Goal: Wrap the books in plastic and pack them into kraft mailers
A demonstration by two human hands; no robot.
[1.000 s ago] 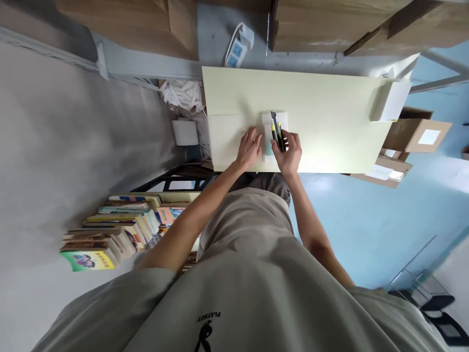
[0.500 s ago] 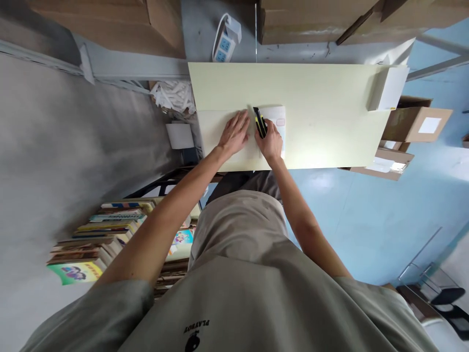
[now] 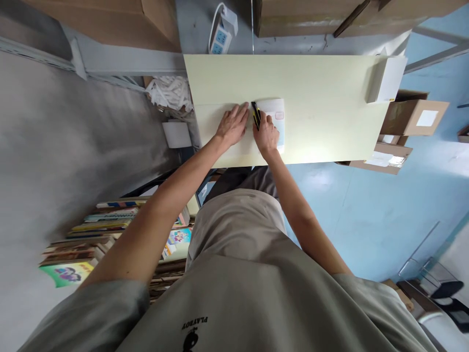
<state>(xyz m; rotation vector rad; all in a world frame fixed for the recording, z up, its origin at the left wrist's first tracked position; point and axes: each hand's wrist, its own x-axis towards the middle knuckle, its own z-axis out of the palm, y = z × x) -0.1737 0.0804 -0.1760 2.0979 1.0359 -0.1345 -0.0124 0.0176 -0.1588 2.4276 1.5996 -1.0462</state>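
A black and yellow utility knife (image 3: 256, 116) is gripped in my right hand (image 3: 266, 134), its front end pointing toward the far side of the table. Under that hand lies a white printed booklet or sheet (image 3: 279, 107) with a small reddish box on it. My left hand (image 3: 233, 126) rests flat with its fingers stretched out on a pale sheet (image 3: 210, 129) just left of the knife. Both lie on the pale yellow tabletop (image 3: 322, 107). Whether the blade touches the paper I cannot tell.
A white box (image 3: 387, 79) stands at the table's right end, with open cartons (image 3: 417, 117) beyond it. Behind the table are a power strip (image 3: 222, 39) and large cardboard boxes (image 3: 304, 19). Stacked books (image 3: 91, 232) are at lower left, and a bin of white scraps (image 3: 170, 93) sits left of the table.
The knife has turned in my right hand, showing less of its yellow side, and that hand has shifted slightly left against the paper. My left hand stays in place. The whole view has shifted slightly.
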